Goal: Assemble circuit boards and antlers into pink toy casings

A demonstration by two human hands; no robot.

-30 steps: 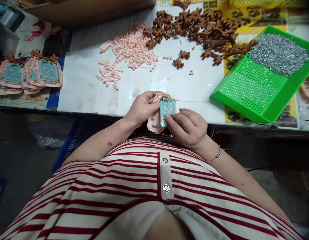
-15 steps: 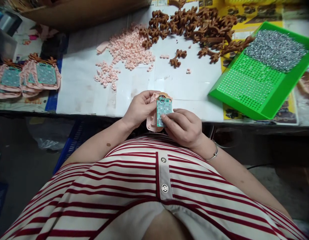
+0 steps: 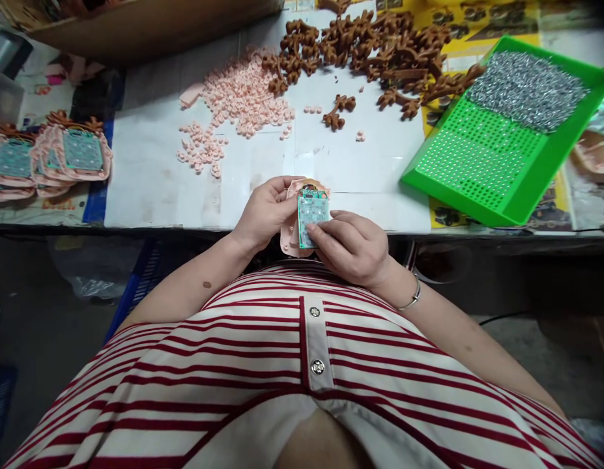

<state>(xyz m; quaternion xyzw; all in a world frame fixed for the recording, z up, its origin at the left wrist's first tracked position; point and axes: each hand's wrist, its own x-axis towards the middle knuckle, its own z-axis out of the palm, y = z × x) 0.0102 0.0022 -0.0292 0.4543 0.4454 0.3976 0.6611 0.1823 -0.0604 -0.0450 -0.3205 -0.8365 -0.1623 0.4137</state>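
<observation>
My left hand (image 3: pixel 267 212) is closed on the upper left side of a pink plastic shell (image 3: pixel 288 240), held at the table's front edge. A green circuit board (image 3: pixel 313 210) lies over the shell, shifted to its right side, with wires showing at its top. My right hand (image 3: pixel 355 247) pinches the lower right edge of the board, thumb on its face; the fingers behind it are hidden. Beyond my hands, small pink plastic parts (image 3: pixel 247 91) lie in a pile, and a brown branching plastic piece (image 3: pixel 339 112) lies apart from a larger brown heap (image 3: pixel 370 49).
At right, a green perforated tray (image 3: pixel 531 189) holds many small silvery screws (image 3: pixel 526 88). Pink shells with boards (image 3: pixel 81 153) are stacked at far left. A cardboard box (image 3: pixel 150 29) stands at the back left. A blue crate (image 3: pixel 135 280) sits below the table edge.
The whole view has shifted slightly, so the table items appear a little further left. Both hands keep the same hold on the shell and the board.
</observation>
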